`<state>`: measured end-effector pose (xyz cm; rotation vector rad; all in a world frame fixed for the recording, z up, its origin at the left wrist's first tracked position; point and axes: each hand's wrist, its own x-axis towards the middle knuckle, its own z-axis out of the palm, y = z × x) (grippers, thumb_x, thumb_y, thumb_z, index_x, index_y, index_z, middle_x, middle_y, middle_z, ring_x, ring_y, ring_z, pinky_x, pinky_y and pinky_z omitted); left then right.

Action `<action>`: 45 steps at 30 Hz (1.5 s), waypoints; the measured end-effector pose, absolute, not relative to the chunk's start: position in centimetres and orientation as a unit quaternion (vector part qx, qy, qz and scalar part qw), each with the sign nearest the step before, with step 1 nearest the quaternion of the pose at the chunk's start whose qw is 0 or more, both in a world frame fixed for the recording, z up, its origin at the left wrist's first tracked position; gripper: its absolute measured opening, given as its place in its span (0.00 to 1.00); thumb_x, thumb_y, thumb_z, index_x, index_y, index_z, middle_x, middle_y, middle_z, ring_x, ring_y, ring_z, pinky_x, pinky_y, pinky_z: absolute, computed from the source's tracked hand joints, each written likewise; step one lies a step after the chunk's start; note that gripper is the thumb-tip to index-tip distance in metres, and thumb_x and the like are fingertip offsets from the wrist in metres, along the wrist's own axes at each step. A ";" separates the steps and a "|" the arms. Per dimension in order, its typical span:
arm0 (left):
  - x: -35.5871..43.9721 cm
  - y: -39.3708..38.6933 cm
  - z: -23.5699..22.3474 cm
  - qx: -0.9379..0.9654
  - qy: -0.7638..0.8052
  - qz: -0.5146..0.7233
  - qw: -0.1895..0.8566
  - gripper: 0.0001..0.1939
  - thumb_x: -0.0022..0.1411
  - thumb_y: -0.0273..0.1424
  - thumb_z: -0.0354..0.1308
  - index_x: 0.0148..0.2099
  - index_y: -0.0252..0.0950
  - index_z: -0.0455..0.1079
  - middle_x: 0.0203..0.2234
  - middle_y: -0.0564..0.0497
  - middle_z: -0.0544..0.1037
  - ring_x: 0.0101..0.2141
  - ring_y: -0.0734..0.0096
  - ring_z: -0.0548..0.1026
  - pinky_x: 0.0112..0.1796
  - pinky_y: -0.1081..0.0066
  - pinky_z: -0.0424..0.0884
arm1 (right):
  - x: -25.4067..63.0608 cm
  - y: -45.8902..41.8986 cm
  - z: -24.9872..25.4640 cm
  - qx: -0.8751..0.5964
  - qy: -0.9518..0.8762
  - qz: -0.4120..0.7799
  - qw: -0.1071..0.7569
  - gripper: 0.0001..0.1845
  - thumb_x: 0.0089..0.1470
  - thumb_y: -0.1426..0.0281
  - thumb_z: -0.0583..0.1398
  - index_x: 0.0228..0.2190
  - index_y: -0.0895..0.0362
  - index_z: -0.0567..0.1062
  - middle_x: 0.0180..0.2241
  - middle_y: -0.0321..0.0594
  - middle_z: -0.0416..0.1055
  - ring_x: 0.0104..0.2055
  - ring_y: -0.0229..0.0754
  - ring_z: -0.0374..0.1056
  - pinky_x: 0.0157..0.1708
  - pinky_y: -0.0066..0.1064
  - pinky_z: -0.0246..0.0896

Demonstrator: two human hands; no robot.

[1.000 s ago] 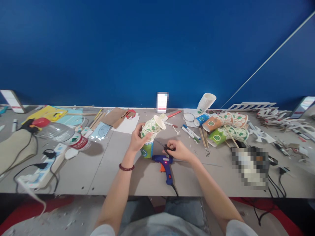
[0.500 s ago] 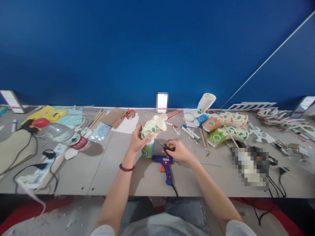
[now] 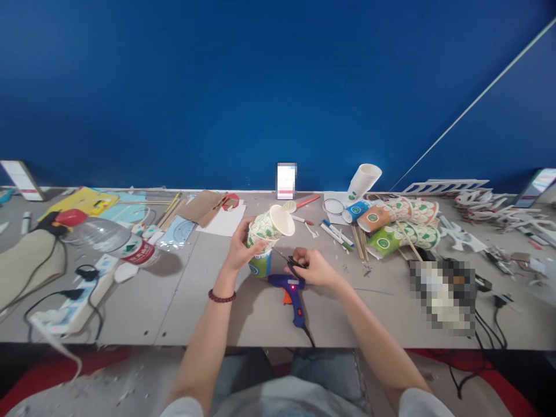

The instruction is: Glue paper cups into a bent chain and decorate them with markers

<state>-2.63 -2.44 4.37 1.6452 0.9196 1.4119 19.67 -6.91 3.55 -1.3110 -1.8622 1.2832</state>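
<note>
My left hand (image 3: 238, 246) is wrapped round a stack of joined paper cups (image 3: 264, 225), white with a green leaf pattern and a blue-green cup at the bottom. The top cup leans right, its open mouth facing up and toward me. In my right hand (image 3: 317, 267) is a pair of black-handled scissors (image 3: 296, 266), the thin blades pointing left at the cups; whether they touch them I cannot tell. Just below both hands a blue glue gun (image 3: 296, 298) with an orange trigger lies on the table, its red light on.
A water bottle (image 3: 110, 237) and a power strip (image 3: 89, 298) lie at left. Markers (image 3: 336, 234), wooden sticks (image 3: 359, 242) and joined paper cups (image 3: 377, 217) are at right, with a white cup stack (image 3: 364, 179) behind. A phone (image 3: 286, 180) stands against the blue wall.
The cups in my left hand have shifted and turned very slightly, with the hand a little to the left. My right hand and the scissors are almost unmoved.
</note>
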 end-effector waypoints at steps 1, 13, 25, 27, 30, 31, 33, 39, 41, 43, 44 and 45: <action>-2.8 -2.5 4.4 0.648 0.356 0.556 0.381 0.26 0.50 0.41 0.66 0.49 0.37 0.64 0.37 0.48 0.74 0.34 0.67 0.74 0.34 0.69 0.71 | 19.7 -7.0 3.6 -0.485 -0.701 0.453 0.261 0.18 0.48 0.57 0.61 0.23 0.55 0.61 0.16 0.27 0.58 0.19 0.32 0.51 0.19 0.24 0.44; -3.3 -2.6 5.2 0.741 0.339 0.493 0.304 0.33 0.50 0.35 0.67 0.58 0.42 0.60 0.56 0.41 0.69 0.57 0.53 0.67 0.56 0.51 0.63 | 21.2 -5.9 2.5 -0.544 -0.800 0.019 0.253 0.09 0.51 0.63 0.57 0.28 0.56 0.73 0.22 0.41 0.72 0.23 0.39 0.64 0.23 0.28 0.42; -2.6 -3.0 5.3 0.732 0.370 0.504 0.270 0.28 0.52 0.32 0.65 0.55 0.41 0.63 0.52 0.43 0.72 0.53 0.57 0.70 0.53 0.55 0.66 | 20.9 -6.2 2.7 -0.539 -0.803 0.056 0.247 0.09 0.51 0.63 0.57 0.29 0.55 0.72 0.21 0.38 0.72 0.22 0.38 0.65 0.24 0.27 0.44; -2.7 -2.9 5.2 0.733 0.380 0.500 0.263 0.28 0.51 0.32 0.65 0.55 0.41 0.63 0.51 0.44 0.72 0.52 0.58 0.70 0.53 0.56 0.66 | 20.8 -6.2 2.8 -0.541 -0.799 0.084 0.249 0.08 0.51 0.63 0.57 0.28 0.55 0.70 0.19 0.36 0.70 0.21 0.38 0.65 0.24 0.26 0.45; -2.9 -2.6 4.8 0.723 0.395 0.503 0.263 0.30 0.49 0.35 0.67 0.54 0.40 0.64 0.50 0.44 0.72 0.51 0.57 0.71 0.50 0.57 0.68 | 20.6 -6.1 2.9 -0.541 -0.796 0.111 0.249 0.07 0.50 0.64 0.57 0.28 0.54 0.69 0.19 0.35 0.69 0.22 0.38 0.65 0.24 0.26 0.46; -3.0 -2.5 4.7 0.716 0.399 0.508 0.264 0.30 0.47 0.36 0.68 0.53 0.40 0.64 0.49 0.44 0.73 0.50 0.57 0.71 0.49 0.58 0.69 | 20.6 -6.1 3.0 -0.541 -0.794 0.117 0.249 0.06 0.50 0.64 0.57 0.28 0.54 0.70 0.20 0.35 0.70 0.23 0.38 0.65 0.24 0.26 0.47; -3.2 -2.4 4.6 0.707 0.401 0.516 0.268 0.31 0.45 0.37 0.69 0.51 0.40 0.64 0.47 0.45 0.73 0.47 0.58 0.72 0.47 0.60 0.70 | 20.6 -6.0 3.2 -0.544 -0.790 0.132 0.250 0.06 0.49 0.65 0.58 0.29 0.54 0.70 0.21 0.35 0.70 0.24 0.38 0.65 0.25 0.26 0.48; -3.6 -2.1 4.3 0.698 0.396 0.531 0.272 0.32 0.43 0.38 0.71 0.50 0.40 0.65 0.45 0.45 0.73 0.46 0.58 0.73 0.45 0.60 0.71 | 20.9 -5.7 3.5 -0.546 -0.778 0.164 0.263 0.05 0.48 0.66 0.60 0.29 0.53 0.72 0.22 0.35 0.71 0.26 0.39 0.66 0.26 0.26 0.51; -3.7 -2.0 4.2 0.696 0.394 0.535 0.273 0.32 0.43 0.38 0.71 0.50 0.40 0.65 0.46 0.45 0.73 0.46 0.58 0.73 0.45 0.60 0.70 | 21.0 -5.6 3.5 -0.542 -0.782 0.153 0.267 0.04 0.49 0.66 0.60 0.29 0.53 0.73 0.24 0.36 0.72 0.28 0.39 0.66 0.27 0.26 0.52; -3.7 -1.9 4.1 0.691 0.392 0.541 0.276 0.32 0.42 0.38 0.71 0.50 0.39 0.65 0.45 0.45 0.73 0.46 0.59 0.72 0.45 0.60 0.70 | 21.1 -5.6 3.6 -0.537 -0.786 0.142 0.270 0.04 0.49 0.67 0.61 0.29 0.54 0.73 0.25 0.38 0.72 0.29 0.40 0.67 0.28 0.27 0.53; -3.7 -1.8 4.1 0.687 0.392 0.545 0.276 0.32 0.42 0.38 0.71 0.49 0.39 0.66 0.45 0.45 0.73 0.46 0.59 0.72 0.45 0.60 0.70 | 21.1 -5.6 3.6 -0.535 -0.788 0.140 0.270 0.04 0.49 0.67 0.61 0.28 0.54 0.73 0.25 0.38 0.72 0.29 0.40 0.67 0.28 0.27 0.54; -3.6 -1.8 4.1 0.684 0.394 0.549 0.276 0.32 0.41 0.37 0.71 0.49 0.39 0.66 0.44 0.46 0.73 0.45 0.59 0.72 0.45 0.60 0.70 | 21.2 -5.6 3.7 -0.533 -0.789 0.140 0.272 0.04 0.49 0.67 0.61 0.28 0.54 0.73 0.25 0.38 0.71 0.29 0.40 0.66 0.29 0.27 0.54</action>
